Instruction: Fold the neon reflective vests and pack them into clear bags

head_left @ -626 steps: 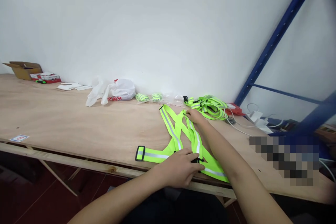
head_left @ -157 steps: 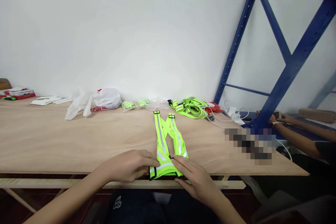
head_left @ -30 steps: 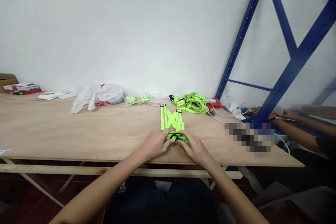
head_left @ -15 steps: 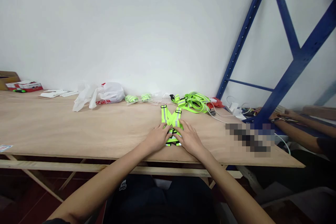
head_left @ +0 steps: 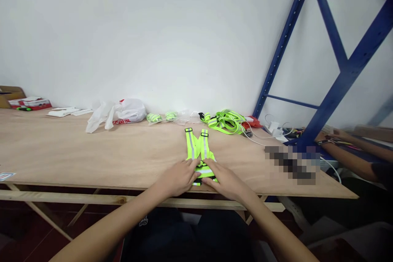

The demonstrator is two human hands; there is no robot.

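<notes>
A neon-yellow reflective vest [head_left: 193, 147] made of straps with grey stripes lies on the table in front of me. Its two shoulder straps point away from me, each with a black slider near the top. My left hand [head_left: 180, 177] grips the lower left part of the vest, thumb and fingers on the waist straps. On the other side, my right hand [head_left: 227, 178] pinches the lower right part the same way. The fingers hide some of the folded waist strap and black buckle pieces between them.
Along the wall lie a heap of neon reflective straps [head_left: 229, 122], two bagged strap rolls [head_left: 171, 116], a white plastic bag [head_left: 130, 110] and white papers [head_left: 63, 111]. A blue metal frame [head_left: 284, 45] stands at right. Beyond it show another person's arms [head_left: 344, 155].
Both hands have drawn the vest toward me, nearer the table's front edge. Its shoulder straps now lie longer and lean slightly left.
</notes>
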